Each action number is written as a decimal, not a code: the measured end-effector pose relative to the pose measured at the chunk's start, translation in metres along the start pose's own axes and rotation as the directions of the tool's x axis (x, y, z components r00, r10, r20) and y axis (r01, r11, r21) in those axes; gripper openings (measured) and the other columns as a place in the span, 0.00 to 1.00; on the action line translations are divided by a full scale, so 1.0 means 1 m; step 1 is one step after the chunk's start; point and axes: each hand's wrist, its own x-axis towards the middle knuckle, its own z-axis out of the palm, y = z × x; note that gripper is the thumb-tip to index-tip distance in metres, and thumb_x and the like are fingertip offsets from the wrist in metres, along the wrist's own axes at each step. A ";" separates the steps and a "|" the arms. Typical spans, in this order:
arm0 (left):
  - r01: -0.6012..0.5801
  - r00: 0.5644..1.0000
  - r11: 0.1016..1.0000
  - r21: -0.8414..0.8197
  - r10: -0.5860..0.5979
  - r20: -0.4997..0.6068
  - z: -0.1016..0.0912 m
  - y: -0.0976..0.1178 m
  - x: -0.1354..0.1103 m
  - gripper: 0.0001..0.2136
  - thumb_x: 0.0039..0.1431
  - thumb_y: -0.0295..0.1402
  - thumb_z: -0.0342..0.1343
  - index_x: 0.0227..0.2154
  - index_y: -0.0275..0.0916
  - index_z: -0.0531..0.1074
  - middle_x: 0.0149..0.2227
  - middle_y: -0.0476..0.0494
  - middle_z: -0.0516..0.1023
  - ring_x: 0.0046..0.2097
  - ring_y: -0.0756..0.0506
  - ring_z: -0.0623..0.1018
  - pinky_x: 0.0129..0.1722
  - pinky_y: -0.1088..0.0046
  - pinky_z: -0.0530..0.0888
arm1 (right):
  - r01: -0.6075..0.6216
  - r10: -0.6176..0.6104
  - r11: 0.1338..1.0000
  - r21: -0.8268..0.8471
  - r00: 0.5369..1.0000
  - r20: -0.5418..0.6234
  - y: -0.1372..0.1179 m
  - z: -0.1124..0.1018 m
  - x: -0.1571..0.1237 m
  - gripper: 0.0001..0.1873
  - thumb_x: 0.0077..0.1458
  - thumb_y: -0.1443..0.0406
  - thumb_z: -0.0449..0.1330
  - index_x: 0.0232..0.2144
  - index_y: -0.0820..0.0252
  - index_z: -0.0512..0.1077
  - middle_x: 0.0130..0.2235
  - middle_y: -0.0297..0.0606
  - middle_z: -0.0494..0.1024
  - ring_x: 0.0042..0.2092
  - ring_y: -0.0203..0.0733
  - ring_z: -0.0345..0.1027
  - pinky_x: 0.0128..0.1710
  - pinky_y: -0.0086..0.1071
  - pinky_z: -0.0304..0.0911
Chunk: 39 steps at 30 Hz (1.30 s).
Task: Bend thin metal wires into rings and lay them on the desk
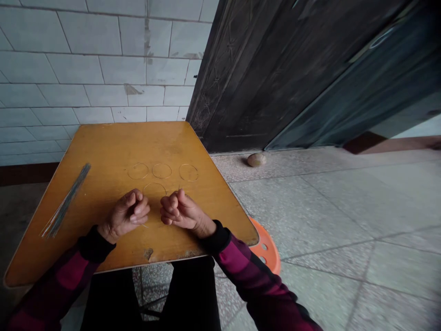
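A thin wire (155, 183) arcs up between my two hands, bent into a curve. My left hand (128, 212) is closed in a pinch at its left side, and a short wire end shows just below the fingers. On the other side my right hand (182, 210) pinches the wire between thumb and curled fingers, with a tip poking up near the thumb. Beyond the hands lie three wire rings: a left ring (138, 178), a middle ring (161, 178) and a right ring (188, 180). The parts of the wire inside my fingers are hidden.
A bundle of straight wires (67, 200) lies on the left of the wooden table (113, 142). An orange plastic stool (272, 250) stands under the right corner. A tiled wall (96, 69) is behind, with a dark door (248, 92) and a roundish stone (257, 160) at right.
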 end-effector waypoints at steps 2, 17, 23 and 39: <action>0.027 1.000 0.999 0.022 -0.027 -0.016 -0.003 0.000 0.001 0.08 0.50 0.35 0.66 0.27 0.38 0.75 0.17 0.55 0.61 0.16 0.57 0.59 0.16 0.84 0.56 | -0.056 0.056 0.998 0.005 0.996 -0.074 0.000 0.000 0.000 0.25 0.58 0.48 0.58 0.22 0.60 0.75 0.18 0.26 0.61 0.19 0.27 0.55 0.24 0.24 0.66; 0.152 0.988 0.982 0.115 -0.147 -0.045 -0.015 0.006 0.001 0.09 0.52 0.36 0.64 0.24 0.35 0.76 0.14 0.53 0.64 0.16 0.57 0.58 0.17 0.81 0.56 | -0.195 0.192 0.977 -0.085 0.980 -0.046 0.000 0.000 -0.003 0.29 0.59 0.45 0.55 0.20 0.62 0.76 0.20 0.30 0.65 0.23 0.29 0.60 0.34 0.29 0.68; 0.187 0.982 0.974 0.131 -0.183 -0.042 -0.019 0.006 0.001 0.12 0.57 0.39 0.59 0.24 0.36 0.76 0.12 0.54 0.60 0.15 0.56 0.57 0.18 0.81 0.55 | -0.225 0.220 0.968 -0.109 0.974 -0.051 -0.001 0.000 -0.005 0.30 0.61 0.45 0.52 0.25 0.62 0.78 0.19 0.29 0.66 0.23 0.29 0.60 0.35 0.30 0.69; 0.454 0.891 0.845 0.284 -0.419 -0.176 -0.015 0.012 0.004 0.13 0.47 0.39 0.62 0.19 0.33 0.73 0.13 0.50 0.65 0.16 0.56 0.59 0.18 0.79 0.54 | -0.325 0.315 0.926 -0.191 0.946 -0.082 0.005 -0.015 -0.004 0.24 0.56 0.53 0.57 0.17 0.63 0.73 0.19 0.34 0.70 0.28 0.34 0.68 0.35 0.31 0.67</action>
